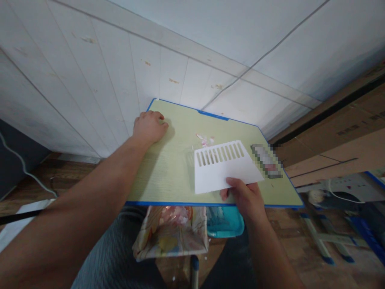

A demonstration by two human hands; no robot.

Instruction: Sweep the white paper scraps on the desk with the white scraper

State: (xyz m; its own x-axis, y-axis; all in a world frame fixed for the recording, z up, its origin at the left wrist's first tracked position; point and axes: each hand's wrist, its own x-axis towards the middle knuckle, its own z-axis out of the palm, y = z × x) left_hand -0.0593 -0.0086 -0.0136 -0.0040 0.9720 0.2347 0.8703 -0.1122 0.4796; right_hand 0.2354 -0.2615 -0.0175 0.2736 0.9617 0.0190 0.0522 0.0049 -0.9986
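Note:
My right hand (246, 196) grips the lower edge of a white slotted sheet (221, 176), thumb on top and fingers below. A row of several long slots runs along its far half; I see the tabletop through them. It is held tilted over the near right of the pale green, blue-edged table (168, 172). My left hand (151, 126) is at the table's far left edge with its fingers curled; whatever is in them, if anything, is hidden. Small pink and white scraps (206, 140) lie just beyond the sheet. To its right is a pixelated flat object (266, 160).
Below the near table edge hang a patterned fabric bin (177, 245) with pinkish crumpled material and a turquoise basin (227, 224). A white panelled wall (114, 72) stands behind the table, with a cable (255, 64) running down it. Cardboard boxes (337, 128) stand at the right.

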